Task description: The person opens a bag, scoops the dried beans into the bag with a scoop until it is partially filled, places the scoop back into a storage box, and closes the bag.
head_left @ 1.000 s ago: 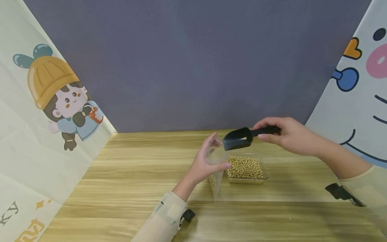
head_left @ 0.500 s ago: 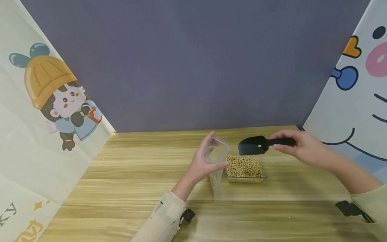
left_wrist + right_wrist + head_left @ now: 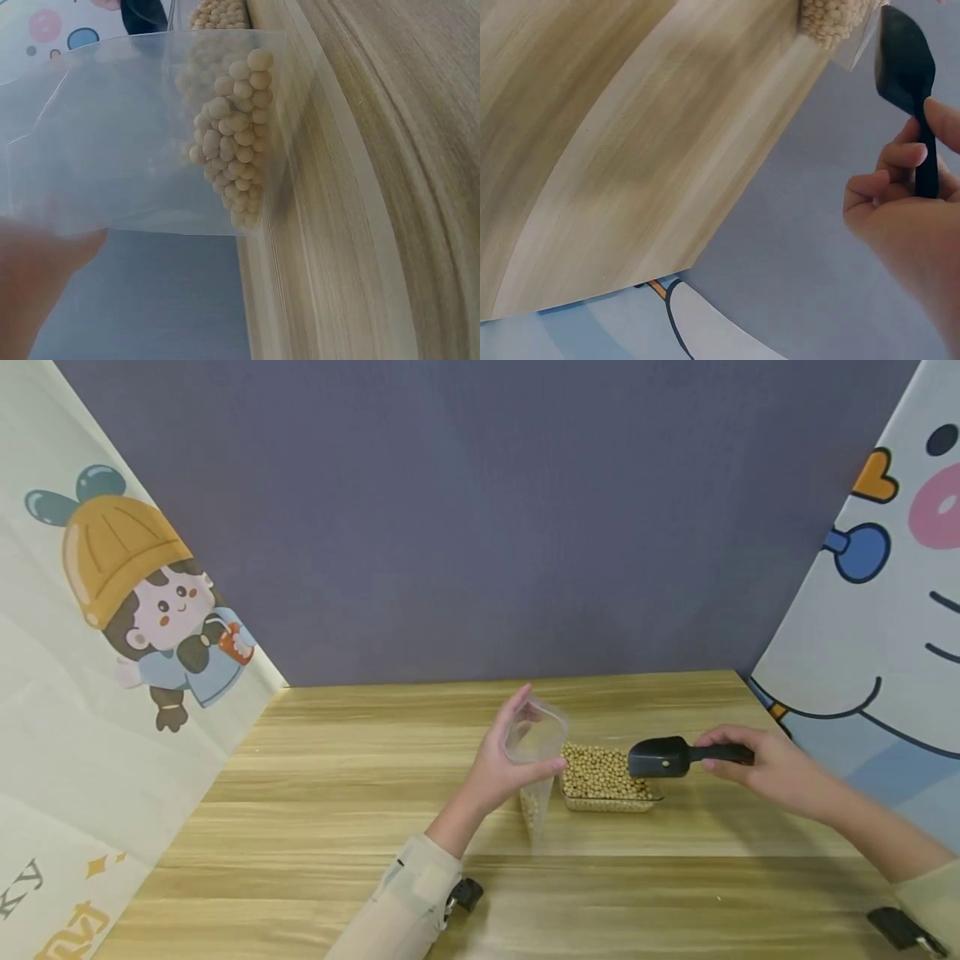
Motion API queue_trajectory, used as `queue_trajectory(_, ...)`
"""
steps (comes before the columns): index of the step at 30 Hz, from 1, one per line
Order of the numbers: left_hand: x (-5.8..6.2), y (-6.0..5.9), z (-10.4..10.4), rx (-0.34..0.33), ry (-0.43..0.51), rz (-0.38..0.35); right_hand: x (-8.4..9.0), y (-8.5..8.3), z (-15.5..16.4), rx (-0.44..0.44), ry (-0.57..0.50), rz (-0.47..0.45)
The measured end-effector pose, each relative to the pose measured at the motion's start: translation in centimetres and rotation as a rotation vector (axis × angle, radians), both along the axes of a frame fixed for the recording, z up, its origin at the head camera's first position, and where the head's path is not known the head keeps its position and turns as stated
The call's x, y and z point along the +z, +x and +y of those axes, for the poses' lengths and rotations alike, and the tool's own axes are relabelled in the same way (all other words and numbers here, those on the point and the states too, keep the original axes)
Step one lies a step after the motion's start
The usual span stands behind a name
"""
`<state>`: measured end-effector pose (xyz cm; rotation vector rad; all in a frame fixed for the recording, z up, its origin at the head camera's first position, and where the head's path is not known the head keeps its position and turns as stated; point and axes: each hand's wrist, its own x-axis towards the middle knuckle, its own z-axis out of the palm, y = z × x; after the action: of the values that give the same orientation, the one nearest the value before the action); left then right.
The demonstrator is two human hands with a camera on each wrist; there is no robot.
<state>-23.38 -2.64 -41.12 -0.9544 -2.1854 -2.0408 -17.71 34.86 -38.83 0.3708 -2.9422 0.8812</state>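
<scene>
My left hand [image 3: 489,770] holds a clear plastic bag [image 3: 534,737] upright by its mouth, thumb on the near side and fingers on the far side. The mouth is spread wide. Yellow soybeans [image 3: 236,142] fill the bottom of the bag in the left wrist view. To the right, my right hand [image 3: 783,774] grips the handle of a black scoop [image 3: 660,757], seen close in the right wrist view with the fingers curled round the handle [image 3: 925,161]. A single bean shows on the scoop. It hangs over the right side of a clear box [image 3: 611,807] heaped with soybeans [image 3: 598,768].
The box stands on a wood-grain table [image 3: 360,793], just right of the bag. A grey-blue panel [image 3: 487,527] rises behind the table. Printed cartoon sheets flank it, one on the left [image 3: 45,635] and one on the right [image 3: 900,635].
My right hand has carried the scoop from the bag's mouth rightward and down to above the right side of the box. The left hand and bag have stayed nearly still.
</scene>
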Motion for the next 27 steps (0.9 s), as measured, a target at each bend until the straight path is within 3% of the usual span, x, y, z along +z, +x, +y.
queue_trajectory(13, 0.1, 0.1, 0.0, -0.006, 0.01, -0.016, 0.1, 0.0, -1.7, -0.071, 0.105, 0.033)
queue_trajectory(27, -0.1, -0.2, -0.4, -0.018, 0.025, -0.026, -0.5, -1.4, -3.7, -0.05, 0.073, 0.018)
